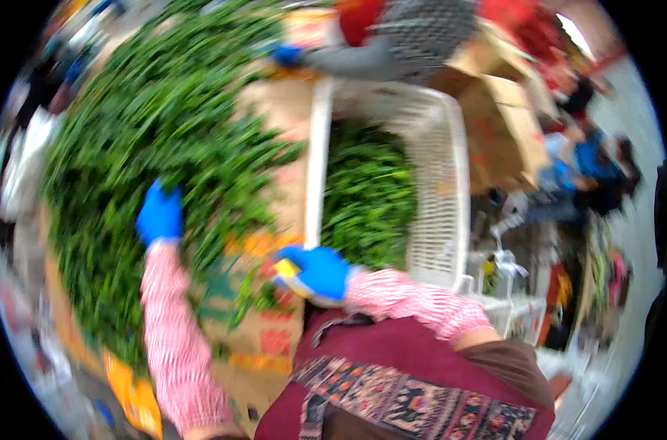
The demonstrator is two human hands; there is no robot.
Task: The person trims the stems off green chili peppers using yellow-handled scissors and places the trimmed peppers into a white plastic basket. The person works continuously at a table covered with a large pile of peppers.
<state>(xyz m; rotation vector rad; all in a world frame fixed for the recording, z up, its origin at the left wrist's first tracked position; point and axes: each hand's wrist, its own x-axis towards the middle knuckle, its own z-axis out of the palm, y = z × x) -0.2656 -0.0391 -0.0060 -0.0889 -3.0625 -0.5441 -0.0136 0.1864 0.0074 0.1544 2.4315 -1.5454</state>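
While the whole view is smeared by motion, the nearest thing to make out is the person's own body: a maroon apron (421, 367) with a patterned band across it, and two striped pink sleeves coming up from the near edge. Both hands wear blue gloves. The right hand (315, 271) sits close in, just above the apron, curled around a small yellow object (286, 268) whose kind I cannot tell through the blur; its fingers look closed on it. The left hand (159, 214) is stretched farther out and to the left, pressed into the near edge of a large heap of green stalks (157, 117); whether it is gripping any or only resting on them I cannot tell. That heap spreads far and left of both hands, its stalks running roughly from near-right to far-left, so the left hand is the one at it, the right hand well short of it. Printed cardboard (264, 323) lies under the heap between the arms. Just beyond the right hand stands a white plastic crate (440, 191) holding more greens (366, 194). Farther off, another person's blue-gloved hand (286, 53) and grey sleeve reach in beside brown cardboard boxes (502, 125).
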